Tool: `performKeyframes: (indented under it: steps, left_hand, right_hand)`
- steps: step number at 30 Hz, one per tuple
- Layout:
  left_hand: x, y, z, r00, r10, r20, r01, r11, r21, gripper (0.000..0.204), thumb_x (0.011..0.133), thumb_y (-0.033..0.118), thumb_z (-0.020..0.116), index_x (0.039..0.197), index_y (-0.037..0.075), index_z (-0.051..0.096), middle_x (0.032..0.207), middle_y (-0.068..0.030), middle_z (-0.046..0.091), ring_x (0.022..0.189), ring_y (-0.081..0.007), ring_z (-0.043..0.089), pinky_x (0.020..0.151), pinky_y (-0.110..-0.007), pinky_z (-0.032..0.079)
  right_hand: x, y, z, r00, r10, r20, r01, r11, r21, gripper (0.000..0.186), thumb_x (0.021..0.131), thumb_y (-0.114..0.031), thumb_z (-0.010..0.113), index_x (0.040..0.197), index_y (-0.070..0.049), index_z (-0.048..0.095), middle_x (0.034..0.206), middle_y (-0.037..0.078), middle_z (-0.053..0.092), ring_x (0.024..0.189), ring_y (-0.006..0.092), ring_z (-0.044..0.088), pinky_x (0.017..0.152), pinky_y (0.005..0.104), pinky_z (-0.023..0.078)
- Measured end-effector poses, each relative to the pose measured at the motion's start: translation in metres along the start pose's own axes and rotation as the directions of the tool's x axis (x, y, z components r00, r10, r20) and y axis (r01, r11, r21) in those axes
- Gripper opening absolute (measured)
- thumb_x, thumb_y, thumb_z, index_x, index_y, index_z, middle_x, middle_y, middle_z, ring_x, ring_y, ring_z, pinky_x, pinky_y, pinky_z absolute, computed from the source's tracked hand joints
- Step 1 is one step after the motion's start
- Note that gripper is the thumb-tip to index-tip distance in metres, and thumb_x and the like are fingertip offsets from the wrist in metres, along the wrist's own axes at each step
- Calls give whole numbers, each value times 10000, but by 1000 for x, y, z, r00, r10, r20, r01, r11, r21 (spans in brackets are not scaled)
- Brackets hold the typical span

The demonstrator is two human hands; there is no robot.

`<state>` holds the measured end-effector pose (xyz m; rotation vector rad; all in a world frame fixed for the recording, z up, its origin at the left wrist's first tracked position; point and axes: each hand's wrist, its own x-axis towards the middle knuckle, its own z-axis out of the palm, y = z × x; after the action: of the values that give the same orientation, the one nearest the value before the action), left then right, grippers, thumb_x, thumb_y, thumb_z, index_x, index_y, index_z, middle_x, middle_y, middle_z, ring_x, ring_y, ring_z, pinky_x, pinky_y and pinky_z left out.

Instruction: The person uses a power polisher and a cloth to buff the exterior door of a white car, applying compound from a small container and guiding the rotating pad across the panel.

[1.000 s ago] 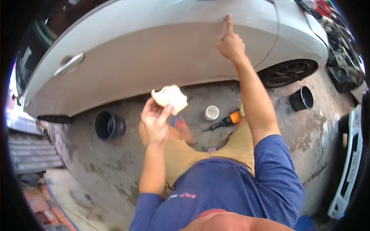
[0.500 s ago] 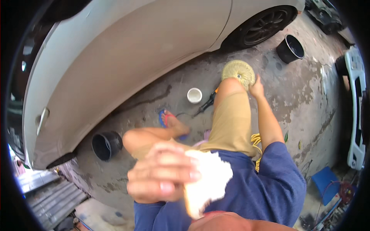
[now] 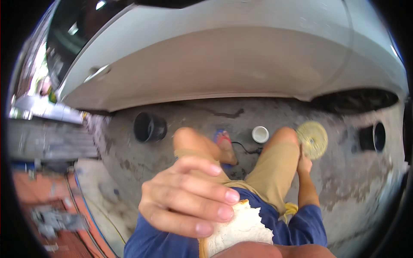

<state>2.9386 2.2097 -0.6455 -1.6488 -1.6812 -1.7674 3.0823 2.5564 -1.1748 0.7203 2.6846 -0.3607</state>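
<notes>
Ahead, past the bread (image 3: 241, 228), buckets (image 3: 158, 129) flank a tub (image 3: 260, 134).

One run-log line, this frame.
left hand: holds bread near chin | right hand: at lower edge of yellow pad | nearby: white cup, black bucket, car

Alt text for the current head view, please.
A person's left hand holds a ragged bread slice up close; right hand is by a round yellow pad. Nearby: a white tub, two black buckets and the side of a pale car.
</notes>
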Motion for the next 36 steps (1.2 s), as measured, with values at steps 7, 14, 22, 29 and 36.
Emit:
performKeyframes:
  steps: [7, 14, 22, 29, 36]
  left_hand:
    - [-12, 41, -28, 1000, 18, 14, -22, 950, 313, 114, 977, 73, 667, 1090, 85, 662, 1034, -115, 747, 972, -287, 745, 964, -493, 487]
    - [-8, 91, -33, 997, 74, 11, -68, 848, 525, 40, 964, 48, 662, 954, 74, 690, 993, -102, 769, 908, -262, 766, 904, -439, 481]
    - [-31, 111, -43, 999, 49, -20, -27, 794, 607, 22, 987, 105, 651, 986, 98, 671, 982, -77, 769, 877, -247, 766, 900, -415, 455]
    - [-77, 49, -53, 954, -24, -300, 204, 783, 587, 309, 843, 111, 845, 1053, 43, 628, 917, -97, 747, 872, -269, 755, 858, -454, 537]
    - [-210, -22, -110, 566, -506, -651, 678, 735, 18, 240, 906, -34, 718, 1124, -36, 614, 1082, -146, 719, 990, -197, 701, 911, -322, 559]
  right_hand:
    - [22, 36, 45, 972, -191, -136, 187, 981, -45, 661, 1025, -262, 536, 1629, -333, 277, 899, 208, 714, 745, 406, 702, 676, 521, 540]
    - [18, 11, 37, 980, -60, -191, 102, 970, 221, 655, 957, -203, 619, 1573, -218, 396, 953, 254, 727, 860, 437, 710, 753, 517, 542]
    - [7, -12, -22, 997, -66, 51, 62, 995, 76, 706, 1001, -186, 549, 1629, -345, 269, 916, 285, 711, 871, 479, 694, 750, 569, 513]
    - [31, -29, -10, 997, 40, -60, -28, 981, 193, 297, 992, -263, 506, 1132, -70, 684, 1095, 254, 722, 1024, 441, 700, 897, 550, 535]
    - [12, -19, -25, 919, 337, -206, -199, 845, 496, 198, 925, -255, 661, 954, -66, 717, 910, 220, 737, 890, 380, 732, 780, 507, 553]
